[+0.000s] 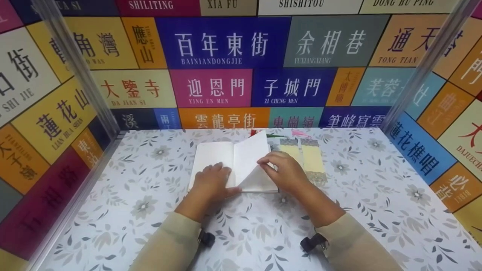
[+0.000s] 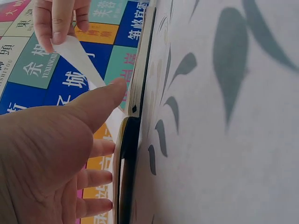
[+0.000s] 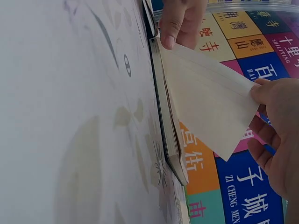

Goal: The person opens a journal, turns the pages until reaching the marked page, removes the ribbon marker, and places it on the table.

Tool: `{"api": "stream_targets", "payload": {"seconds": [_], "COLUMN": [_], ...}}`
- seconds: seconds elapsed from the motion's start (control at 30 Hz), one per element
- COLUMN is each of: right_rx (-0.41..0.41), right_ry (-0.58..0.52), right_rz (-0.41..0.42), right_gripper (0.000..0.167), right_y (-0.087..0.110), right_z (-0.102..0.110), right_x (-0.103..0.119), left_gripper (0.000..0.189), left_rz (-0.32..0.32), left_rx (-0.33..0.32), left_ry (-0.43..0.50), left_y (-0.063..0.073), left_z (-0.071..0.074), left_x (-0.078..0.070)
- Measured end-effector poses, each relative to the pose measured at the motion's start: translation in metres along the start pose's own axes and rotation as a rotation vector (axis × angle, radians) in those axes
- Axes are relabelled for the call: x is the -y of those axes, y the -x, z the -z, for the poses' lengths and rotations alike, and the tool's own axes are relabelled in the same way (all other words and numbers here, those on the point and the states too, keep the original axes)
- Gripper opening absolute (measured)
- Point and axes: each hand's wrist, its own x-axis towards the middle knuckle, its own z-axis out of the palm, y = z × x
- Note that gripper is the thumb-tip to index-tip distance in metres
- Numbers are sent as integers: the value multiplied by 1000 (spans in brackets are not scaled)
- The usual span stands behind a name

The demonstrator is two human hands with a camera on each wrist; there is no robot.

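Note:
An open notebook (image 1: 212,152) with blank white pages and a dark cover edge lies on the table. My left hand (image 1: 213,180) rests on its left page, fingers extended and thumb reaching across to the lower part of the fold. With thumb and fingertips, my right hand (image 1: 285,171) pinches the lower corner of a single right-hand page (image 3: 208,88). That page is raised and bends up diagonally from the fold. In the right wrist view, the stack of pages under it (image 3: 170,116) stays flat on the cover.
Right of the notebook lie two pale yellow strips with grey patterned ends, a nearer-centre strip (image 1: 290,150) and an outer strip (image 1: 313,160). A pink tassel (image 1: 300,133) and a red tassel (image 1: 256,133) lie behind. Printed sign panels (image 1: 222,43) wall the flower-patterned table (image 1: 150,233).

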Motion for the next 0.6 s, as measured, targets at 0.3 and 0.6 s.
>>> {"api": "stream_targets", "payload": {"seconds": [0.3, 0.6], "right_rx": [-34, -1], "right_ry": [-10, -54], "right_rz": [10, -37], "right_gripper": [11, 13], "right_y": [1, 0], "right_z": [-1, 3], "right_x": [3, 3], "left_gripper": [77, 73], "left_rz": [-6, 1], "left_rx": [-38, -68], "left_ry": [18, 11], "left_y": [0, 0], "left_z": [-1, -1], "left_x": [-1, -4]}}
